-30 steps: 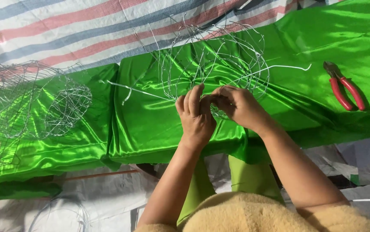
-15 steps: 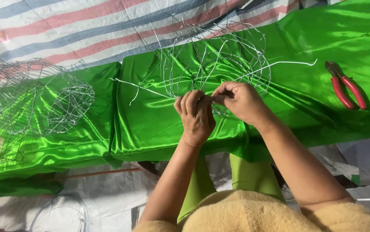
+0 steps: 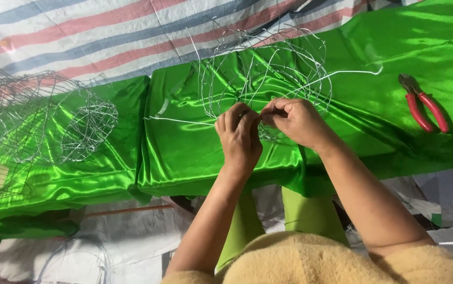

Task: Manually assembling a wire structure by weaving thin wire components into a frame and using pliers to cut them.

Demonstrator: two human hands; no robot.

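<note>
Pinching a wire frame (image 3: 268, 73) between left hand (image 3: 238, 138) and right hand (image 3: 295, 122), green satin cloth (image 3: 184, 158) beneath, red pliers (image 3: 425, 103) right

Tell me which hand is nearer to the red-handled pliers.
Right. The right hand works the wire frame with green cloth between it and the red-handled pliers further right; the left hand sits beyond it, further left.

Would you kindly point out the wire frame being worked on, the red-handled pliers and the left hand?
wire frame (image 3: 289, 63), head view, on its upper wire loops.
red-handled pliers (image 3: 430, 111), head view, on one red handle.
left hand (image 3: 239, 139), head view, on the back of the hand.
</note>
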